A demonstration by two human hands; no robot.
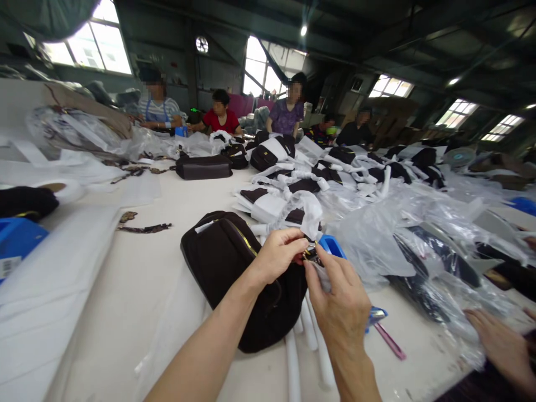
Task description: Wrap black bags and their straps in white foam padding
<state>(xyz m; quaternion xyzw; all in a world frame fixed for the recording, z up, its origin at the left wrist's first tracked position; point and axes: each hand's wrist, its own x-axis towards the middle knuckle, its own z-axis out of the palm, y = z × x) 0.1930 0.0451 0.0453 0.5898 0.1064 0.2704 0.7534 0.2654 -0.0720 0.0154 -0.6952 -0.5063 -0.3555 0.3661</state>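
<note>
A black fabric bag (218, 262) with a gold zipper lies tilted on the table beneath my forearms. Over its right end, my left hand (274, 254) pinches one side of a small metal clasp (310, 246). From the other side my right hand (339, 282) grips the clasp between thumb and fingers. My fingertips cover much of the clasp, so its exact type is unclear. White foam tubes (292, 363) stick out from under the bag.
Dark chain pieces (146, 228) lie at left near white foam sheets (79, 268). A pink cutter (389, 340) rests at right, close to a co-worker's hand (498, 340). Wrapped bags and plastic film (368, 240) are heaped behind. Several people sit or stand across the table.
</note>
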